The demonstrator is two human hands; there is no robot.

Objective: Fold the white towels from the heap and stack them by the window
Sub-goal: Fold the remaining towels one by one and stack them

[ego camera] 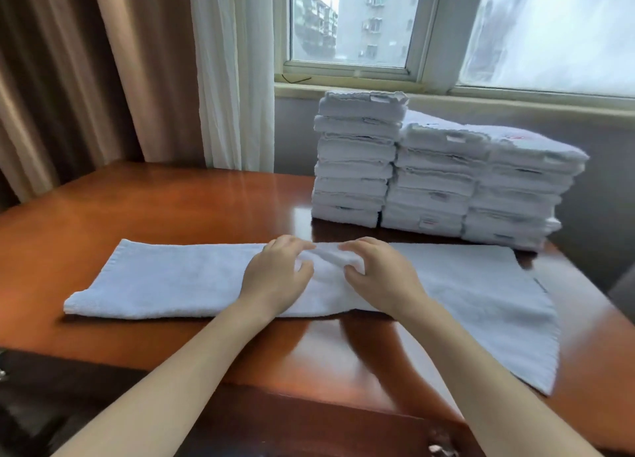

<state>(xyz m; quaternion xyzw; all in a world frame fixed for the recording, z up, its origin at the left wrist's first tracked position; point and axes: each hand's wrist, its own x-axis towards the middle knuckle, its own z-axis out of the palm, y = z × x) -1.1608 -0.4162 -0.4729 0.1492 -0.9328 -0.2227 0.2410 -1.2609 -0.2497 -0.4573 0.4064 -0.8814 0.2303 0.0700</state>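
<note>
A long white towel (165, 281) lies folded lengthwise across the wooden table (171, 212), its right end spread wider and reaching the front edge. My left hand (275, 277) and my right hand (378, 274) meet at the towel's middle near its far edge. Each hand pinches a small raised fold of the cloth between thumb and fingers. Behind the towel, three stacks of folded white towels (436, 178) stand side by side under the window; the left stack is the tallest.
The window sill (343, 87) runs along the wall behind the stacks. A white sheer curtain (233, 71) and brown drapes (86, 78) hang at the back left. A dark object (34, 405) sits below the table's front left edge.
</note>
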